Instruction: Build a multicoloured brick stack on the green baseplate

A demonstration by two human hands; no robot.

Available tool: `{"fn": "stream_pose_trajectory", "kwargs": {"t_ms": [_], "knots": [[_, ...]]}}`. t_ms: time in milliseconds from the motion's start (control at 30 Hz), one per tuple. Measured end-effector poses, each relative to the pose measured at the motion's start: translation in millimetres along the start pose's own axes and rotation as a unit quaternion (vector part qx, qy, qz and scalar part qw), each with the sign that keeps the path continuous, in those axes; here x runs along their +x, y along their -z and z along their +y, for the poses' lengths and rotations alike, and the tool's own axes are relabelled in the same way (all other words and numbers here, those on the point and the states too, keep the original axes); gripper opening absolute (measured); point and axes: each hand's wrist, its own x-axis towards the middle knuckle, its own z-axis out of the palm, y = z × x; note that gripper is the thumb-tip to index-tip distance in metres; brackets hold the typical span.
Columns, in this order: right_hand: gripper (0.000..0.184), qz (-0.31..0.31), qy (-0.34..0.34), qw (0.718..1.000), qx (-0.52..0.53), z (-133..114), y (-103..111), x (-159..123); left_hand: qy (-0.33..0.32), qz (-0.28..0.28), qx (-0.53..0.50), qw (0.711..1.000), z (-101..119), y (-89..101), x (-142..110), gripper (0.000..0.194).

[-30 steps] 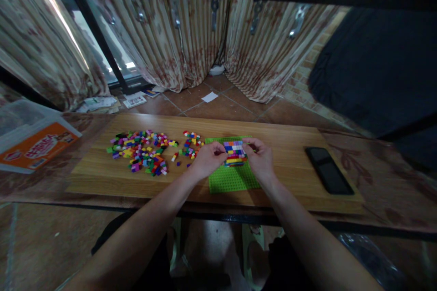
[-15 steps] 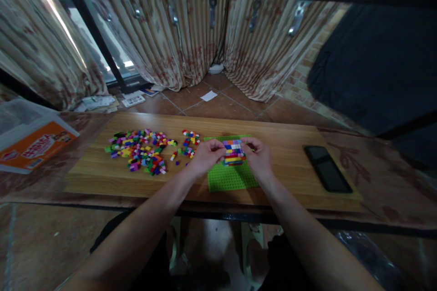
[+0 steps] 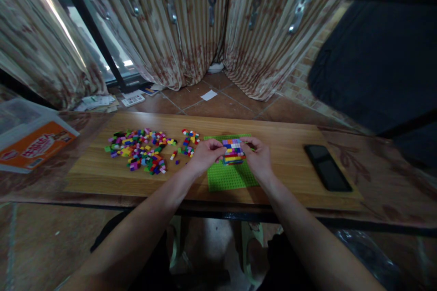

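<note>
Between my two hands is a block of stacked, many-coloured toy bricks point(image 3: 233, 151), over the far half of a green studded baseplate point(image 3: 232, 177). My left hand point(image 3: 206, 154) grips its left side, thumb and forefinger pressed against it. On the right side, the fingers of my right hand point(image 3: 258, 154) pinch it in the same way. Whether the brick block is pressed onto the baseplate or held just above it I cannot tell. Fingertips of both hands are partly hidden by the block and the hands themselves.
A large heap of loose bricks point(image 3: 143, 150) lies on the left of the wooden board point(image 3: 287, 168). A smaller brick cluster point(image 3: 189, 141) is close to my left hand. At the right lies a black phone-like device point(image 3: 327, 168). A clear box with an orange label point(image 3: 37, 145) stands far left.
Both hands stay on the brick block with almost no movement. The whole view has shifted very slightly; the loose bricks and the baseplate keep their places.
</note>
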Motion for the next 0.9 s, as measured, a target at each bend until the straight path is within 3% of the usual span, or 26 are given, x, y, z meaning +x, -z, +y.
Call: {"fn": "stream_pose_trajectory", "kwargs": {"t_ms": [533,900], "knots": [[0.031,-0.004,-0.016,1.000,0.021,6.4,-0.9,-2.1,0.035,0.057,-0.055,0.996,-1.8,-9.9,-4.5,0.011],[0.024,0.012,0.038,0.999,-0.018,3.2,9.4,-2.3,0.080,0.011,-0.173,0.982,17.3,18.9,-15.7,0.021]]}}
